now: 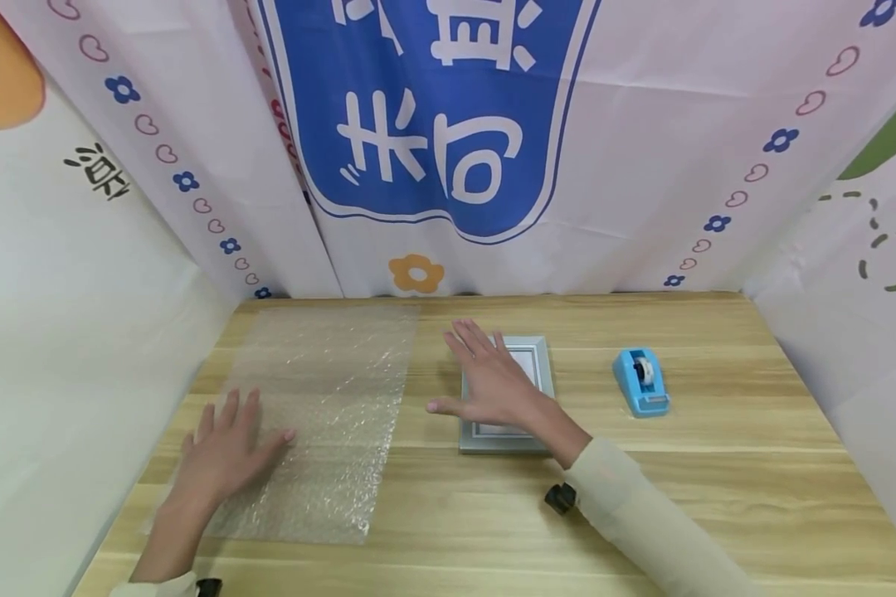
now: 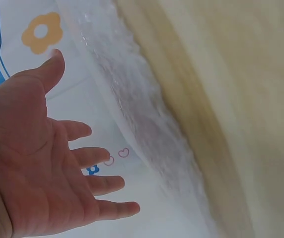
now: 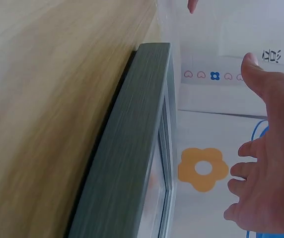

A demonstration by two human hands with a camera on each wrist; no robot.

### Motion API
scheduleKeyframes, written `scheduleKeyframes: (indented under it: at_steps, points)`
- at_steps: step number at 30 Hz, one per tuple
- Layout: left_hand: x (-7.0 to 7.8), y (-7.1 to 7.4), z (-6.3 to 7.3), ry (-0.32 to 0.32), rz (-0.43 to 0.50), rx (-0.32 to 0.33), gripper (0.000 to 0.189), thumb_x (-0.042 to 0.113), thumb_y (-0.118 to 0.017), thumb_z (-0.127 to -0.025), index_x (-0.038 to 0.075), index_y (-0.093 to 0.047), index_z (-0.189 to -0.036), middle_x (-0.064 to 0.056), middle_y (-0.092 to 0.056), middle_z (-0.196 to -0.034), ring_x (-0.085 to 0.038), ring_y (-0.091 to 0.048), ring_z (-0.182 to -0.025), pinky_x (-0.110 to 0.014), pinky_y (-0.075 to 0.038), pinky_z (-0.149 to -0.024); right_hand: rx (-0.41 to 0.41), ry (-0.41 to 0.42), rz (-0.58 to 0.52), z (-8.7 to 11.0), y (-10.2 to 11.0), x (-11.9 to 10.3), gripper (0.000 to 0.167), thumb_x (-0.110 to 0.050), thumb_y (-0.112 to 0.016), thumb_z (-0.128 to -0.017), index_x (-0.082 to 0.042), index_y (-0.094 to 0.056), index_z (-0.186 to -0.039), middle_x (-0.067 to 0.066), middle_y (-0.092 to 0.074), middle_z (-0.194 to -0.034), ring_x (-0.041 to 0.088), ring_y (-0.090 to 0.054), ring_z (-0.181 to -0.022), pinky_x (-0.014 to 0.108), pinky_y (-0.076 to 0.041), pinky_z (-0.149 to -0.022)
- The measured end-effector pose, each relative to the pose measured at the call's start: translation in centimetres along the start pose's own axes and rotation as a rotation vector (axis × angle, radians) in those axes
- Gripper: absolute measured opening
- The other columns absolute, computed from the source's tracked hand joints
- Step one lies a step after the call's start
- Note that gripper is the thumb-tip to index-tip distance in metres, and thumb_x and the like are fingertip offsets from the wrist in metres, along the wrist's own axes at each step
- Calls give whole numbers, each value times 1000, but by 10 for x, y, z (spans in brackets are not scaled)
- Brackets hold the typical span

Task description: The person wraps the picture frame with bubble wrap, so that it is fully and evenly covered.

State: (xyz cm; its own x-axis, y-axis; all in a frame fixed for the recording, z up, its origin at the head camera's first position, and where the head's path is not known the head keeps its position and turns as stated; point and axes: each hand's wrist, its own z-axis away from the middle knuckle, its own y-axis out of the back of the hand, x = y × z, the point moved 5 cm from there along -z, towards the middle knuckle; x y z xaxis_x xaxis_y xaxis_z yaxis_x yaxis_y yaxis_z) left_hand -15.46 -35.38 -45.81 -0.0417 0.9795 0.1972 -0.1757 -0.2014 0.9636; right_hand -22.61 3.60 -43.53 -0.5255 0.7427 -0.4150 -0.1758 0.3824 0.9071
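A sheet of clear bubble wrap [image 1: 328, 414] lies flat on the left of the wooden table. Above its left part hovers my left hand [image 1: 220, 456], palm down with fingers spread; the left wrist view shows a gap between that hand [image 2: 47, 163] and the bubble wrap [image 2: 137, 109]. To the right lies a silver-grey picture frame [image 1: 541, 373]. My right hand [image 1: 493, 381] is held over it, fingers straight and apart, covering much of its left side. In the right wrist view the picture frame's edge [image 3: 127, 134] stands apart from the hand [image 3: 276, 158]. Neither hand holds anything.
A light blue tape dispenser [image 1: 642, 383] with a roll of tape stands right of the picture frame. The wooden table [image 1: 717, 497] ends at printed cloth walls [image 1: 642, 166] at the back and both sides.
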Motion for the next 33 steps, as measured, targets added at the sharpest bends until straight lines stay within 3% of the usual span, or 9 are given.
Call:
scheduleKeyframes:
  at_steps: [10,15,22,28,33]
  points:
    - [-9,1,5,-20,-15,-62,104,70,-45,-106,-9,-17,-167,-45,-8,-168,-80,-9,-146,-93,-23,-106,-72,38,-13,-35,-17,-22,112,-73,-69,-93,-9,-23,-172,13,-7,-182,31,-4,-170,64,-9,-135]
    - [-10,0,7,-41,-2,-73,103,68,-47,-107,-9,-16,-167,-46,-9,-168,-81,-9,-145,-91,-23,-107,-87,58,-15,-53,-23,-28,108,-70,-69,-94,-10,-24,-172,13,-10,-182,31,-5,-170,63,-12,-135]
    - [-15,1,10,-76,7,-59,101,63,-53,-106,-11,-18,-166,-49,-11,-166,-82,-11,-143,-90,-21,-110,-135,90,-54,-72,-37,-36,104,-64,-70,-97,-10,-23,-172,12,-7,-182,31,-4,-170,58,-14,-136]
    - [-20,3,14,-108,34,-47,97,53,-63,-105,-15,-23,-163,-51,-17,-163,-82,-18,-141,-89,-27,-109,-175,72,-111,-89,-51,-38,97,-56,-69,-101,-10,-23,-172,9,-9,-183,30,-8,-170,44,-17,-137]
    - [-24,5,18,-108,46,-40,95,48,-67,-103,-17,-28,-160,-52,-20,-161,-81,-23,-140,-88,-28,-110,-178,63,-116,-101,-56,-35,95,-56,-69,-102,-11,-24,-172,11,-13,-182,29,-10,-170,43,-17,-137]
